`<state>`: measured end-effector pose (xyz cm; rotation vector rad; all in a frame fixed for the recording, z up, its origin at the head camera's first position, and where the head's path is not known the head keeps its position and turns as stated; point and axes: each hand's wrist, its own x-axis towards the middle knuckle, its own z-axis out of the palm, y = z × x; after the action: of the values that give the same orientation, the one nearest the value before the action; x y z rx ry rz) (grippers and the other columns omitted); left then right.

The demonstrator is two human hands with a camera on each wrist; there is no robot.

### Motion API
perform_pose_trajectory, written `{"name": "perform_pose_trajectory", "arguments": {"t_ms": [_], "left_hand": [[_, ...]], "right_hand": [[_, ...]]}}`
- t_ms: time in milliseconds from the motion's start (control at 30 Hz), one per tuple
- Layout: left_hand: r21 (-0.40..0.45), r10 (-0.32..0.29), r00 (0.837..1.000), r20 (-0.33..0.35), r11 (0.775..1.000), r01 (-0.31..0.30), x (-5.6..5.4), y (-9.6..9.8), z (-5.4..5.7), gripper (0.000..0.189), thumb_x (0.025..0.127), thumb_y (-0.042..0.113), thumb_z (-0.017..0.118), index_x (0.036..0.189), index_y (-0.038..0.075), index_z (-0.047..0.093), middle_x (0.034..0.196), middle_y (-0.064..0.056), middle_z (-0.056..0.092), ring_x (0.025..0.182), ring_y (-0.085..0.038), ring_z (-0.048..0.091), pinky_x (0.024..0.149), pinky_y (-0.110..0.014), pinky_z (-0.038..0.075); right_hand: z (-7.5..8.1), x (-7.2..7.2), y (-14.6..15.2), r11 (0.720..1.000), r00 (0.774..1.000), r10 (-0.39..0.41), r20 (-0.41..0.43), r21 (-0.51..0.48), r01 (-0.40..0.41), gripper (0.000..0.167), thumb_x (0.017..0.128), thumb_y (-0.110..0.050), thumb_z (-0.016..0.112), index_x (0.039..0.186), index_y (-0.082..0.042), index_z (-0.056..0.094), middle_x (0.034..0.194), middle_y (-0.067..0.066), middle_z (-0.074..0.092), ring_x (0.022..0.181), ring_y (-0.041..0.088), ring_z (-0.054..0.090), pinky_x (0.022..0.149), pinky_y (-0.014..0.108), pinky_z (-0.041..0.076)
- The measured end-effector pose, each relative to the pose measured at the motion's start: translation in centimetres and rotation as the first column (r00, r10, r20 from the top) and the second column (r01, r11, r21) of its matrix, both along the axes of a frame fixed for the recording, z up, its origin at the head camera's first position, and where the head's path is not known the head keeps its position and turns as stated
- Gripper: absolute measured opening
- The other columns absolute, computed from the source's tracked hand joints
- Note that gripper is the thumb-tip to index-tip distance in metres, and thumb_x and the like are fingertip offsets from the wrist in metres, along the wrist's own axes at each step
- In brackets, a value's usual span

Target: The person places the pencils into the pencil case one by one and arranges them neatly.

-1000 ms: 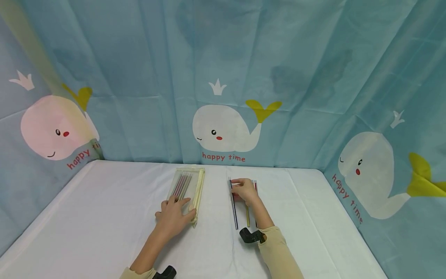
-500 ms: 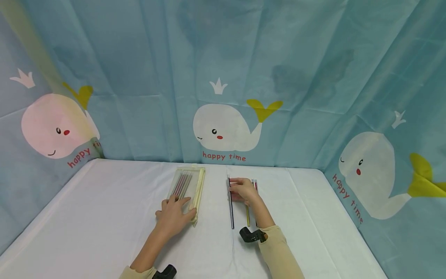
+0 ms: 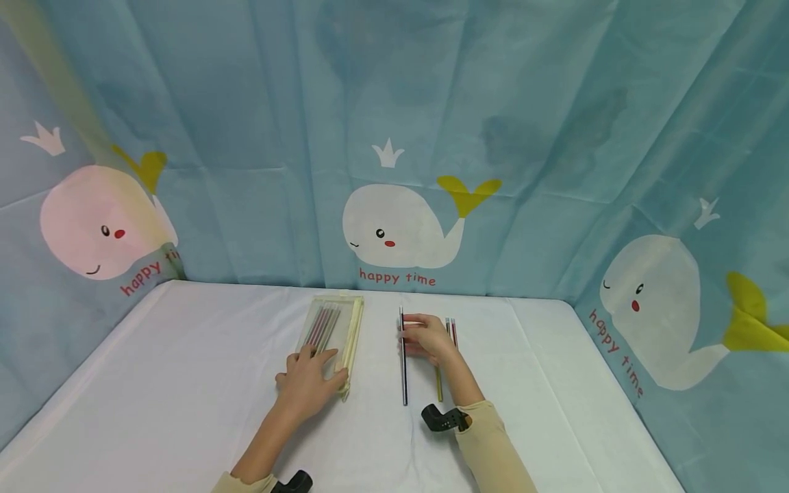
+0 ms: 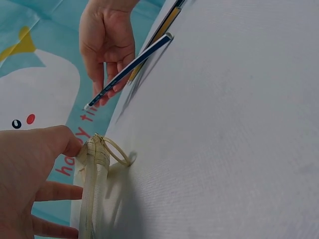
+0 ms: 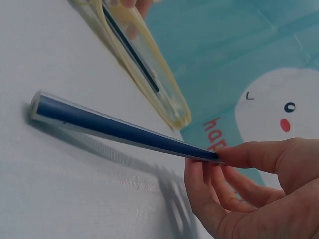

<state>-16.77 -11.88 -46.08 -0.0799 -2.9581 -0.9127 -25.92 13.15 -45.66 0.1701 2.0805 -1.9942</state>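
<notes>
A white cloth (image 3: 185, 390) spanned the lower frame. Left of centre lay a clear, yellow-edged pouch (image 3: 354, 329) with pencils (image 3: 322, 325) inside, the left hand (image 3: 308, 383) resting on it, fingers spread. Near centre, the right hand (image 3: 428, 337) pinched a blue pencil (image 3: 404, 376) left of loose pencils (image 3: 439, 385).

— Lost what, towards the far edge of the worktop (image 3: 555, 411)?
— Can't see, in the head view, the near ends of the pencils (image 3: 320, 327) in the pouch (image 3: 353, 339); covered by the left hand (image 3: 305, 380).
— And by the right hand (image 3: 431, 339)?
— Can't trace the yellow pencil (image 3: 440, 385) towards the far edge, nor the red pencil (image 3: 454, 332) towards the near one.
— Too small to read?
— Just the marks on the blue pencil (image 4: 128, 69).
</notes>
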Motion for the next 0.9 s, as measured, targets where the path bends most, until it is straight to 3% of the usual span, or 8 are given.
{"name": "perform_pose_trajectory", "arguments": {"t_ms": [467, 900], "left_hand": [[-0.014, -0.005, 1.0, -0.011, 1.0, 0.005, 0.2, 0.3, 0.0, 0.053, 0.099, 0.039, 0.063, 0.142, 0.008, 0.067, 0.152, -0.033, 0.05, 0.141, -0.059, 0.04, 0.087, -0.082, 0.039], [-0.043, 0.009, 1.0, -0.022, 0.999, -0.01, 0.0, 0.4, -0.3, 0.054, 0.096, 0.04, 0.064, 0.139, 0.008, 0.069, 0.152, -0.031, 0.052, 0.14, -0.058, 0.044, 0.086, -0.082, 0.039]], "right_hand": [[-0.3, 0.4, -1.2, 0.999, 0.998, 0.029, -0.055, 0.038, -0.027, 0.045, 0.096, 0.003, 0.071, 0.14, 0.007, 0.062, 0.121, 0.023, 0.07, 0.095, 0.022, 0.073, 0.081, 0.037, 0.064], [-0.5, -0.1, -3.3, 0.998, 0.99, 0.067, -0.123, -0.002, -0.068, 0.044, 0.096, 0.005, 0.07, 0.138, 0.011, 0.061, 0.11, 0.022, 0.072, 0.08, 0.014, 0.072, 0.073, 0.032, 0.064]]}}
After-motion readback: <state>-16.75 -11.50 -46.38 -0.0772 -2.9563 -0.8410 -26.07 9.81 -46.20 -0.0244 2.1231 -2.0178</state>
